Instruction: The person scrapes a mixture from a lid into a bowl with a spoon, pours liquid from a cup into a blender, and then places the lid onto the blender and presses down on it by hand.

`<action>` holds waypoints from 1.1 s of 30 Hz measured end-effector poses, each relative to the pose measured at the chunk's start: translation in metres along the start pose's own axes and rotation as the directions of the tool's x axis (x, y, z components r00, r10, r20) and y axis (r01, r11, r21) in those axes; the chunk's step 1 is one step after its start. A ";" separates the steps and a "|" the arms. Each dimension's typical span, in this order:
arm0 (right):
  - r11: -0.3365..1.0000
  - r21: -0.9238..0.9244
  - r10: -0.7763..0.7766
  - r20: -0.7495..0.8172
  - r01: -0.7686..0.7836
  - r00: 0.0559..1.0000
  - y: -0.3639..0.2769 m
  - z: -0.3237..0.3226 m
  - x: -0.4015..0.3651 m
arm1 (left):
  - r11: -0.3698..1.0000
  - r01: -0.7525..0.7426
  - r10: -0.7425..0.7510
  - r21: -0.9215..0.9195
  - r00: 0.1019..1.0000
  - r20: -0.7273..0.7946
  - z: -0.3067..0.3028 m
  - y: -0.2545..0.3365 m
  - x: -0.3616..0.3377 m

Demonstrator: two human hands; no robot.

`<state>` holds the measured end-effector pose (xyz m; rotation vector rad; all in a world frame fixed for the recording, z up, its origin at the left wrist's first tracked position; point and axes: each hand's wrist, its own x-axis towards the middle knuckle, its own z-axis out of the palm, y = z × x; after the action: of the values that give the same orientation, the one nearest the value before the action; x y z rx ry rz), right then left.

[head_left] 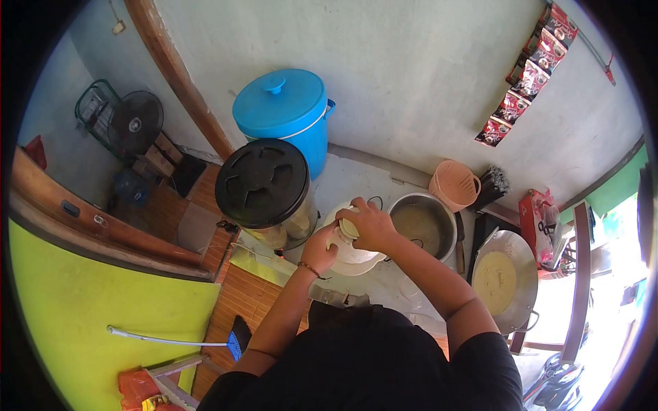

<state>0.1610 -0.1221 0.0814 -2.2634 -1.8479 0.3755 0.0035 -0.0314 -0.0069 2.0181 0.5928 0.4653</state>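
Observation:
Both hands are closed around a small, pale, round container [349, 229]; its exact kind is hard to make out. My left hand [321, 245], with a bracelet at the wrist, grips its left side. From above and the right, my right hand [373, 225] wraps its fingers over it. Just beneath is a wide white bowl [358, 268], its inside partly covered by my hands. A metal pot [444, 255] holding greyish liquid stands right of the bowl. To the left is a tall clear container with a black lid [262, 183].
Behind stands a blue lidded bucket [281, 103]. A pink basket [454, 183], a knife [460, 250] and a large wok [524, 274] with pale batter are on the right. Coffee sachets [531, 79] hang on the wall. A blue broom [236, 342] lies lower left.

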 end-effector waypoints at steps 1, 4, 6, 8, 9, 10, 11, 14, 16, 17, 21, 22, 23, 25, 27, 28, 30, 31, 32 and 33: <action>1.000 0.012 0.003 0.018 -0.003 1.000 -0.001 0.005 -0.002 | 1.000 0.004 -0.004 -0.014 1.000 0.012 0.001 -0.003 -0.005; 0.999 0.003 -0.043 0.012 0.043 0.999 -0.005 0.011 -0.007 | 0.999 0.038 -0.038 -0.008 0.999 0.032 0.000 -0.003 -0.014; 0.999 0.000 -0.043 -0.006 0.043 0.999 -0.008 0.014 -0.008 | 0.999 0.050 -0.049 -0.018 0.998 0.026 -0.001 0.002 -0.018; 0.999 -0.001 -0.035 0.001 0.035 0.999 -0.012 0.014 -0.008 | 0.997 0.045 -0.045 -0.059 0.999 0.008 -0.001 0.006 -0.021; 1.000 -0.001 -0.025 0.016 0.025 1.000 -0.015 0.014 -0.008 | 0.997 0.059 -0.058 -0.050 0.998 0.012 -0.001 0.007 -0.022; 1.000 -0.001 -0.014 0.032 0.014 0.999 -0.016 0.014 -0.009 | 0.996 0.073 -0.072 -0.042 0.997 0.017 -0.002 0.007 -0.023; 1.000 -0.003 -0.002 0.059 0.002 0.998 -0.018 0.016 -0.009 | 0.996 0.087 -0.086 -0.033 0.996 0.024 -0.002 0.006 -0.024; 1.000 -0.015 0.018 0.094 -0.016 0.995 -0.018 0.024 -0.009 | 0.994 0.102 -0.100 -0.046 0.994 0.046 0.006 -0.010 -0.027; 0.999 -0.038 0.000 0.059 0.002 0.998 -0.016 0.027 -0.009 | 0.992 0.093 -0.092 -0.088 0.996 0.013 0.011 -0.010 -0.028; 0.999 -0.035 -0.008 0.062 0.010 0.998 -0.015 0.028 -0.008 | 0.990 0.089 -0.090 -0.108 0.996 -0.003 0.013 -0.009 -0.028; 1.000 -0.010 -0.002 0.062 0.003 0.998 -0.010 0.028 -0.006 | 0.984 0.118 -0.119 -0.132 0.993 -0.004 0.015 -0.012 -0.025; 1.000 0.000 0.009 0.061 -0.009 0.998 -0.011 0.029 -0.006 | 0.983 0.117 -0.117 -0.143 0.993 0.006 0.017 -0.019 -0.024; 0.999 0.003 0.052 0.036 -0.052 0.998 -0.014 0.033 -0.008 | 0.981 0.116 -0.115 -0.154 0.993 0.015 0.019 -0.027 -0.022; 0.991 0.010 0.136 -0.016 -0.136 0.991 -0.020 0.040 -0.011 | 0.935 0.119 -0.120 -0.333 0.993 0.017 0.028 -0.042 -0.014; 0.993 0.012 0.113 0.044 -0.114 0.993 -0.018 0.032 -0.013 | 0.893 0.146 -0.148 -0.425 0.989 0.029 0.027 -0.040 -0.008; 0.995 0.015 0.101 0.073 -0.102 0.992 -0.016 0.028 -0.012 | 0.886 0.176 -0.174 -0.429 0.984 0.043 0.019 -0.023 -0.008; 0.999 0.043 0.025 0.126 -0.030 0.992 -0.003 0.025 -0.007 | 0.881 0.194 -0.196 -0.432 0.980 0.040 0.013 -0.017 -0.007; 0.998 0.059 -0.012 0.152 0.003 0.988 0.002 0.024 -0.004 | 0.883 0.182 -0.190 -0.432 0.982 0.026 0.014 -0.021 -0.006; 0.998 0.067 -0.011 0.182 -0.001 0.983 0.005 0.025 -0.002 | 0.886 0.170 -0.183 -0.432 0.983 0.011 0.015 -0.023 -0.005; 0.997 0.074 -0.011 0.213 -0.004 0.977 0.006 0.025 0.001 | 0.864 0.173 -0.194 -0.473 0.981 0.006 0.017 -0.023 -0.005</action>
<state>0.1590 -0.1221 0.0553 -2.2464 -1.9006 0.6992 0.0035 -0.0360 -0.0352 1.4739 0.6221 0.4839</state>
